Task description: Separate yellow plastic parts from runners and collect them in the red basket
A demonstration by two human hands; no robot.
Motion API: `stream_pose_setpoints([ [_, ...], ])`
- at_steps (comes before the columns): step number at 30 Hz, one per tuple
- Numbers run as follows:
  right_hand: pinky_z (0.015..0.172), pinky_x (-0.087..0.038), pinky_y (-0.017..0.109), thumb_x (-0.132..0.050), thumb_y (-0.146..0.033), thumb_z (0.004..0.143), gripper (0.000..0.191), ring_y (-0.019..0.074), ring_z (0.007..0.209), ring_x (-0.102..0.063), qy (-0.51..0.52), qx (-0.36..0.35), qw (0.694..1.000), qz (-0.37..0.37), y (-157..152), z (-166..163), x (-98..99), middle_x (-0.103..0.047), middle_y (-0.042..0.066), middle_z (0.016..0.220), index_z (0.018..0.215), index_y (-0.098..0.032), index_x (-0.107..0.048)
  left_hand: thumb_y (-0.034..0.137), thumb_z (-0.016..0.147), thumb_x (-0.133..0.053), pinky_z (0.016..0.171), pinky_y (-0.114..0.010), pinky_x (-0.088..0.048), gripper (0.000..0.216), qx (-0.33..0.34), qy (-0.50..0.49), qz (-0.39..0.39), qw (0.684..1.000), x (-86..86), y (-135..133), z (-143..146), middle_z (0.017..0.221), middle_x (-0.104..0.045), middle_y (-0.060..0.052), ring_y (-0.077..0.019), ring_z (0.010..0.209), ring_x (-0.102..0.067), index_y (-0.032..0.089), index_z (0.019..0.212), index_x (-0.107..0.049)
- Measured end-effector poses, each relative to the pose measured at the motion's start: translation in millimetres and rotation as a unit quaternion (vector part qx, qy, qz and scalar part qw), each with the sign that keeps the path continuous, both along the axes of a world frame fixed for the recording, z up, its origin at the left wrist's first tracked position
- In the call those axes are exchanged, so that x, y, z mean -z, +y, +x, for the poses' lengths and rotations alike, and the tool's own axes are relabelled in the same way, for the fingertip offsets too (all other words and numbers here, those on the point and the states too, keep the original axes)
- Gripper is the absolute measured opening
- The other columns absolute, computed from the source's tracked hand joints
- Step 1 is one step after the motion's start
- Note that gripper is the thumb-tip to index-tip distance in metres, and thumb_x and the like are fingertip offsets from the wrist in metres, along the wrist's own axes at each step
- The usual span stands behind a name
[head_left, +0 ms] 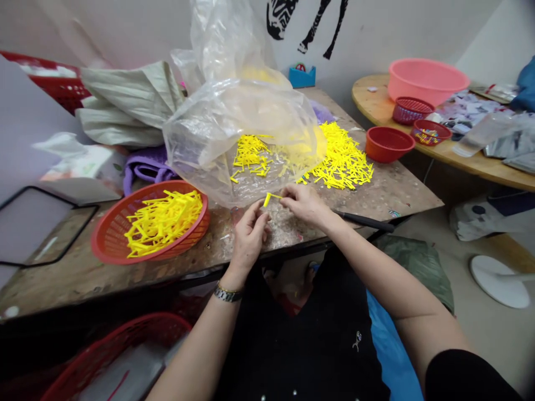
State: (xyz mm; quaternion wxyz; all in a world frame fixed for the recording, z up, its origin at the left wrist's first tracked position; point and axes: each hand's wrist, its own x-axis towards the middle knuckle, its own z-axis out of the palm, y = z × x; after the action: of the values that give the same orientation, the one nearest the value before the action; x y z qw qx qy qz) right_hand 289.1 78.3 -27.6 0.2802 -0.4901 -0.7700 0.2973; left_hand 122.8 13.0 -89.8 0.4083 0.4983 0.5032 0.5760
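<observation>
My left hand (249,234) and my right hand (304,204) meet at the near edge of the worn table (376,195). Between their pinched fingertips is one small yellow plastic piece (271,197). A watch sits on my left wrist. Just beyond the hands lies a clear plastic bag (238,128) with yellow pieces inside it. A loose heap of yellow plastic pieces (340,159) spreads to the right of the bag. To the left stands a red basket (109,239) holding more yellow pieces.
A dark tool (363,221) lies by my right forearm. A red bowl (387,143), small red baskets and a pink basin (426,81) stand on a round table at right. Folded cloth and a purple item sit behind the bag. Another red basket (125,351) is below.
</observation>
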Motion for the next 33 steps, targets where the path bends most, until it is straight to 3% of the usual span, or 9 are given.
stream_pose_setpoints([
  [4,0.057,-0.041,0.021,-0.059,-0.017,0.081,0.009,0.0093,0.056,-0.052,0.130,-0.062,0.971,-0.192,-29,17,6.4,-0.058,-0.006,0.063,0.073,-0.019,-0.056,0.043,0.083,-0.072,0.042,-0.017,-0.039,0.043,0.088,-0.027,-0.009,0.996,-7.1,-8,4,0.081,-0.067,-0.002,-0.0089,0.054,-0.054,0.020,0.119,-0.072],
  [7,0.052,-0.043,0.020,-0.060,-0.018,0.080,0.004,0.0084,0.054,-0.053,0.183,-0.088,0.939,-0.279,-47,28,6.7,-0.060,-0.006,0.065,0.077,-0.020,-0.059,0.042,0.084,-0.073,0.043,-0.019,-0.038,0.029,0.152,-0.017,-0.007,0.988,-12.2,-16,9,0.075,-0.066,-0.002,-0.0093,0.054,-0.052,0.020,0.103,-0.077],
  [12,0.052,-0.044,0.016,-0.064,-0.018,0.080,0.002,0.0066,0.056,-0.055,0.206,-0.107,0.910,-0.343,-66,40,8.0,-0.065,-0.004,0.068,0.080,-0.018,-0.062,0.037,0.088,-0.071,0.047,-0.020,-0.037,0.019,0.199,0.032,0.036,0.979,-18.8,-22,17,0.071,-0.059,-0.001,-0.0093,0.056,-0.050,0.020,0.081,-0.075],
  [16,0.052,-0.045,0.017,-0.065,-0.019,0.082,0.007,0.0072,0.056,-0.055,0.210,-0.107,0.909,-0.345,-75,43,10.5,-0.065,-0.003,0.067,0.077,-0.018,-0.061,0.036,0.090,-0.070,0.047,-0.020,-0.036,0.022,0.207,0.031,0.041,0.977,-18.7,-24,23,0.071,-0.056,0.000,-0.0073,0.054,-0.047,0.019,0.076,-0.071],
  [21,0.053,-0.044,0.021,-0.060,-0.027,0.087,0.009,0.0090,0.056,-0.055,0.215,-0.066,0.935,-0.273,-73,57,12.3,-0.065,-0.002,0.072,0.085,-0.019,-0.064,0.041,0.087,-0.071,0.042,-0.018,-0.034,0.022,0.156,-0.030,-0.014,0.987,-17.0,-22,28,0.064,-0.060,0.002,-0.0071,0.047,-0.046,0.019,0.085,-0.069],
  [24,0.060,-0.046,0.024,-0.056,-0.027,0.087,0.012,0.0118,0.063,-0.058,0.170,0.018,0.976,-0.132,-58,74,14.1,-0.067,-0.001,0.075,0.086,-0.019,-0.066,0.041,0.085,-0.071,0.040,-0.017,-0.032,0.024,0.112,-0.015,-0.017,0.993,-17.3,-17,26,0.058,-0.059,0.002,-0.0065,0.042,-0.045,0.018,0.080,-0.067],
  [26,0.076,-0.049,0.027,-0.055,-0.022,0.087,0.012,0.0157,0.079,-0.064,0.087,0.093,0.992,-0.001,-43,88,15.9,-0.071,0.001,0.083,0.086,-0.019,-0.067,0.039,0.084,-0.071,0.039,-0.017,-0.032,0.023,0.087,0.004,-0.022,0.996,-16.0,-15,25,0.056,-0.058,0.003,-0.0060,0.040,-0.044,0.018,0.077,-0.066],
  [29,0.090,-0.046,0.032,-0.049,-0.018,0.091,0.021,0.0208,0.098,-0.065,-0.076,0.164,0.978,0.109,-17,106,19.5,-0.075,0.008,0.100,0.093,-0.018,-0.070,0.038,0.084,-0.070,0.039,-0.017,-0.034,0.021,0.075,0.016,-0.025,0.997,-11.3,-13,25,0.060,-0.061,0.002,-0.0065,0.042,-0.048,0.017,0.085,-0.069],
  [33,0.092,-0.045,0.033,-0.043,-0.016,0.096,0.029,0.0249,0.105,-0.064,-0.246,0.187,0.943,0.125,11,118,25.5,-0.073,0.016,0.112,0.104,-0.012,-0.071,0.040,0.080,-0.073,0.038,-0.016,-0.035,0.034,0.069,0.008,-0.034,0.997,-6.5,-12,25,0.067,-0.063,0.001,-0.0078,0.047,-0.052,0.016,0.105,-0.073],
])
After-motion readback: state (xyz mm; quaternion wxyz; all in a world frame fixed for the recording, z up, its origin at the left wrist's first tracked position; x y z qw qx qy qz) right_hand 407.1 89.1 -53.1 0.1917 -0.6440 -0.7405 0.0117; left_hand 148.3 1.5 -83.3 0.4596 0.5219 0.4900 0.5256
